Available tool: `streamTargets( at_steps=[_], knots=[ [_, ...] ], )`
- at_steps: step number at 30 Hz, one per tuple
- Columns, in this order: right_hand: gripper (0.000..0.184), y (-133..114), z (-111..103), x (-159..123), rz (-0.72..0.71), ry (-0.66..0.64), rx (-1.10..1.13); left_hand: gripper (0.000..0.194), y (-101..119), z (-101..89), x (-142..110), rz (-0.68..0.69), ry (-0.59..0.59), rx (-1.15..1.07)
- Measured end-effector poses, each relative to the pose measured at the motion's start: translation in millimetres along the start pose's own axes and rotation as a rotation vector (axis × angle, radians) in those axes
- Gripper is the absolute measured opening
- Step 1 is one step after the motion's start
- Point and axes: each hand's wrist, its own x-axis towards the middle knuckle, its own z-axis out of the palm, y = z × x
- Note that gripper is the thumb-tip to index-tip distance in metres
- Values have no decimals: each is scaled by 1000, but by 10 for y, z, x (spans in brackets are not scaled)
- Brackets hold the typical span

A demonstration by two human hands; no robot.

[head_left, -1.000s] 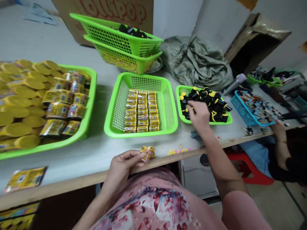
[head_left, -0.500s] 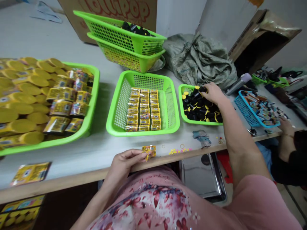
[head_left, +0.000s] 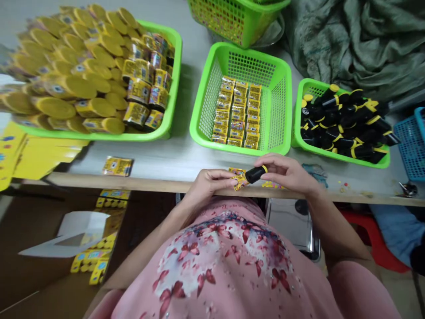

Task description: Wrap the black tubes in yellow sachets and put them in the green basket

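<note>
My left hand [head_left: 215, 184] pinches a small yellow printed plastic wrapper [head_left: 240, 180] above the table's front edge. Facing it, my right hand [head_left: 287, 173] grips a small black cylinder with a yellow rim [head_left: 255, 174], its dark end meeting the wrapper; whether it is inside, I cannot tell. Beyond my right hand, a green basket [head_left: 340, 156] is heaped with more black and yellow pieces. In front of both hands, another green basket [head_left: 201, 122] holds three columns of flat yellow wrapped packets [head_left: 237, 116].
On the left, a large green basket [head_left: 175, 79] is piled with yellow round-lidded containers [head_left: 83, 66]. Near the edge lies a flat yellow packet [head_left: 117, 166]. Stacked baskets [head_left: 244, 20], a grey-green sack [head_left: 358, 44] and a blue basket [head_left: 410, 146] stand farther off. An open carton [head_left: 40, 283] sits below.
My right hand has come back from the basket of black pieces with one black cylinder and met my left hand at the wrapper. The view has tilted down and shifted left.
</note>
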Motion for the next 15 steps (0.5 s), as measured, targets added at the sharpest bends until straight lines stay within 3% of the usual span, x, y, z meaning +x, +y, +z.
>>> streamTargets(
  at_steps=[5, 10, 15],
  knots=[
    [26, 1, 24, 29, -48, -44, -61, 21, -40, -15, 19, 32, -18, 1],
    [24, -72, 142, 61, -127, -3, -172, 29, -56, 12, 49, 21, -58, -45],
    [25, -98, 221, 80, -190, 41, -261, 30, -50, 49, 49, 37, -1, -87]
  ],
)
